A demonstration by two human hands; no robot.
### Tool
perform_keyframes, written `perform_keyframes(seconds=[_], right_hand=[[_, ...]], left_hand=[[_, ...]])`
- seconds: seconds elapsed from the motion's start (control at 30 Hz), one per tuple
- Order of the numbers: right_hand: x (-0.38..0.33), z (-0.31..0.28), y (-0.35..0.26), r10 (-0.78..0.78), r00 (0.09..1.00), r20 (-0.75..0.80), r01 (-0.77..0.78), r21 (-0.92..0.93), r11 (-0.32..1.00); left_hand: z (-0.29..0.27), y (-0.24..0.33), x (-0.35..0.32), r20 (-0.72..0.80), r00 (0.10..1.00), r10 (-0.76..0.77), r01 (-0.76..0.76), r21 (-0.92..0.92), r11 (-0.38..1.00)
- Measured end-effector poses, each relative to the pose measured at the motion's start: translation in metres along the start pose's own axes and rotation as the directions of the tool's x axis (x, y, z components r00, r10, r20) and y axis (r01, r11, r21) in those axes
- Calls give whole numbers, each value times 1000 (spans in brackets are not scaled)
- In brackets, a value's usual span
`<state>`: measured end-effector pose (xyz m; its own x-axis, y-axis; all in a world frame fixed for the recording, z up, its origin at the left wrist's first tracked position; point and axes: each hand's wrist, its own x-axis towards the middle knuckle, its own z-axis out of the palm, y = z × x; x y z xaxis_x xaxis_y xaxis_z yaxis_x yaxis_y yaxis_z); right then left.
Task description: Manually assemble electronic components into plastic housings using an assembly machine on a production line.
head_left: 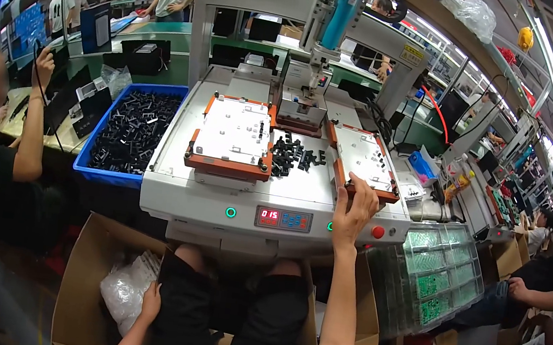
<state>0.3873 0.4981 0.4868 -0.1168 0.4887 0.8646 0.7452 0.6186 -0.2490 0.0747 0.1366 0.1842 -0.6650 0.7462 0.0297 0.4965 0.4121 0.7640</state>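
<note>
White fixture plate (360, 157) in an orange-brown frame (386, 197) lies on the right of the machine (200, 195), long axis running away and slightly leftward, near-left corner hidden by the right hand (357, 209), whose grip I cannot judge. The left hand (151, 304) meets a clear plastic bag (127, 289), its grip partly hidden and unclear; print on the yellow label (411, 55) is unreadable.

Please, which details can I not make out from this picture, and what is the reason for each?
Head view, right fixture: part of its front edge is covered by the right hand.
Head view, blue bin: its floor is hidden under piled black parts.
Head view, left hand: its fingers are too small and overlapped to tell whether they grip the clear plastic bag.
</note>
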Motion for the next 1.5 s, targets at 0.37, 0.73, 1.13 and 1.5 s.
perform_keyframes(seconds=[0.37,0.73,1.13,1.5], right_hand=[[-3,3,0,-14,1000,-3,14,-15,1000],[-25,-12,-1,-20,995,95,15,46,999],[-124,-7,-9,30,991,132,7,-269,963],[-130,12,-14,-10,999,-33,1,-259,966]], left_hand=[[-3,3,0,24,999,-33,33,17,999],[0,2,1,22,1000,-22,22,-1,1000],[14,-16,2,37,997,-61,56,116,992],[2,-2,-6,-44,998,-54,53,-26,998]])
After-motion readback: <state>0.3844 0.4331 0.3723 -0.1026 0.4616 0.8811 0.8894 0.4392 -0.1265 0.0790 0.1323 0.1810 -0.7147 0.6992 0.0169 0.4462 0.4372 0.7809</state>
